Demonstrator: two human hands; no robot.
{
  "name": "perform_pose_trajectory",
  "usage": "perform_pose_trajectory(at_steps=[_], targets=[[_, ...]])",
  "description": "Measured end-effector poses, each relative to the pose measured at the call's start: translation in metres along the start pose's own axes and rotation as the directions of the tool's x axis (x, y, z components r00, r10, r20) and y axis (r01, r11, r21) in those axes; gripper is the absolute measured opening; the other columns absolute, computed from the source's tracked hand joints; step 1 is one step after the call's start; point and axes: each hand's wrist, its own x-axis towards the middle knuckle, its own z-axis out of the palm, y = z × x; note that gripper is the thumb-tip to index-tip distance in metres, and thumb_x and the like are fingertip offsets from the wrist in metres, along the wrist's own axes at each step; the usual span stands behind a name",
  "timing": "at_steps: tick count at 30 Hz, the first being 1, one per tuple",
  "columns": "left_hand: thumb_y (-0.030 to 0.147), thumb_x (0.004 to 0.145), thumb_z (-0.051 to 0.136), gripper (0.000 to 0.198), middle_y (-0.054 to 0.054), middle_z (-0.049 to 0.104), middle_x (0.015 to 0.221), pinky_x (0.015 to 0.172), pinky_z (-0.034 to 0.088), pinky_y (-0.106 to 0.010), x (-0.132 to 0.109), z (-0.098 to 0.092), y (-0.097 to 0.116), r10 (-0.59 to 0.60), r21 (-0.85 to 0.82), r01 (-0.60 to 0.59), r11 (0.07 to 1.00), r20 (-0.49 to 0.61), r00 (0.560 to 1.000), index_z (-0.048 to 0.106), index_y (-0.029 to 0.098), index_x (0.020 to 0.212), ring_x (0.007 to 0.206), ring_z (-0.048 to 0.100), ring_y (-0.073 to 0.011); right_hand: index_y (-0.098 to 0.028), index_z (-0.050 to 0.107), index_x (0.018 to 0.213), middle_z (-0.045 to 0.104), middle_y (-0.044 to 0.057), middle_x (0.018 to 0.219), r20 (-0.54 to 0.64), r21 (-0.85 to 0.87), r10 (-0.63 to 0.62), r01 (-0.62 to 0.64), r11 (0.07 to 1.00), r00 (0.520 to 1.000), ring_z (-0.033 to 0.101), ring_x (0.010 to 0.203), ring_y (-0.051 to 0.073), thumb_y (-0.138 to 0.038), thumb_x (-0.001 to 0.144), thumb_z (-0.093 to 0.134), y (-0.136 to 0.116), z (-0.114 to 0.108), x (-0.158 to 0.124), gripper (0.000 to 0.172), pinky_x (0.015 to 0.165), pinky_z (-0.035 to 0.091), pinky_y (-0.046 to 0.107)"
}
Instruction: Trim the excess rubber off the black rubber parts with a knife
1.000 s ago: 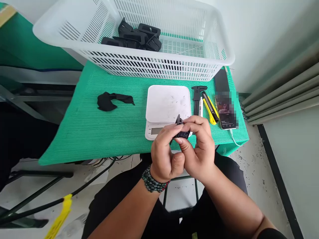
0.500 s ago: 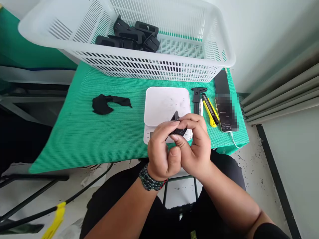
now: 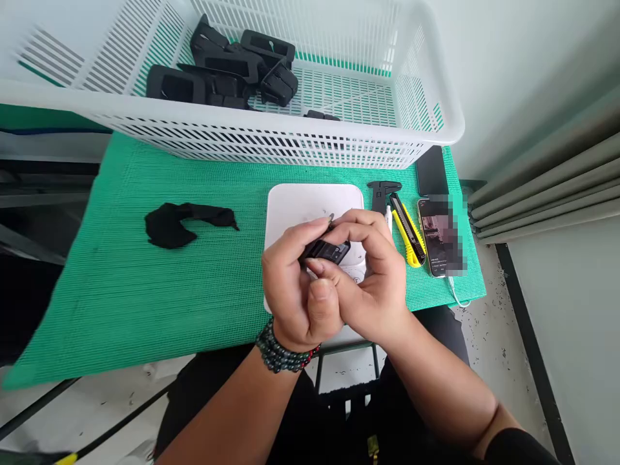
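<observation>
The light is soft and bright, the basket (image 3: 358, 132) blurred at far left, the phone (image 3: 431, 236) partly pixelated.

The held part (image 3: 334, 251) is black, scale (image 3: 295, 203) and slotted basket (image 3: 368, 133) white, mesh cloth (image 3: 194, 297) green.

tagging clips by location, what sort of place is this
Probably a small workshop or workbench area: a white plastic basket holds several similar black parts, and a caliper and a yellow utility knife lie on the green-covered table.
</observation>
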Motion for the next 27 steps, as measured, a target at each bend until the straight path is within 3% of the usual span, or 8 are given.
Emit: perform_pose_trajectory(at_steps=[12, 18, 24, 27], targets=[[0.038, 0.105, 0.051, 0.039, -0.007, 0.075, 0.110, 0.081, 0.063, -0.034, 0.014, 0.003, -0.005, -0.085, 0.118, 0.089, 0.989, -0.041, 0.996, 0.071, 0.019, 0.133, 0.097, 0.073, -0.0192, -0.025, 0.063, 0.101, 0.065, 0.005, 0.108, 0.002, -0.019, 0.045, -0.045, 0.999, 0.999, 0.067, 0.102, 0.020, -0.025, 0.093, 0.075, 0.006, 0.010, 0.013, 0.015, 0.093, 0.060, 0.039], [0.035, 0.105, 0.051, 0.038, -0.007, 0.075, 0.113, 0.081, 0.064, -0.033, 0.012, 0.003, -0.005, -0.150, 0.067, 0.149, 0.987, 0.015, 0.989, 0.069, 0.020, 0.134, 0.098, 0.073, -0.0185, -0.025, 0.060, 0.102, 0.065, 0.006, 0.108, 0.034, -0.025, 0.076, -0.075, 0.997, 0.997, 0.066, 0.104, 0.021, -0.024, 0.093, 0.070, 0.011, 0.008, 0.012, 0.013, 0.095, 0.059, 0.040], [0.035, 0.107, 0.049, 0.036, -0.007, 0.075, 0.118, 0.086, 0.065, -0.033, 0.005, -0.001, -0.003, -0.127, 0.065, 0.121, 0.990, 0.089, 0.988, 0.067, 0.021, 0.136, 0.103, 0.074, -0.0188, -0.025, 0.059, 0.102, 0.066, 0.007, 0.109, 0.075, -0.005, 0.087, -0.087, 0.996, 0.993, 0.065, 0.107, 0.022, -0.020, 0.092, 0.067, 0.012, 0.002, 0.006, 0.014, 0.097, 0.059, 0.043], [0.034, 0.105, 0.053, 0.035, -0.007, 0.076, 0.115, 0.080, 0.066, -0.032, 0.000, -0.003, 0.005, -0.166, 0.053, 0.161, 0.986, 0.107, 0.980, 0.067, 0.023, 0.136, 0.096, 0.075, -0.0185, -0.025, 0.060, 0.101, 0.066, 0.007, 0.108, 0.077, -0.010, 0.100, -0.099, 0.995, 0.992, 0.065, 0.105, 0.022, -0.016, 0.090, 0.066, 0.011, -0.001, -0.002, 0.015, 0.095, 0.059, 0.042]])
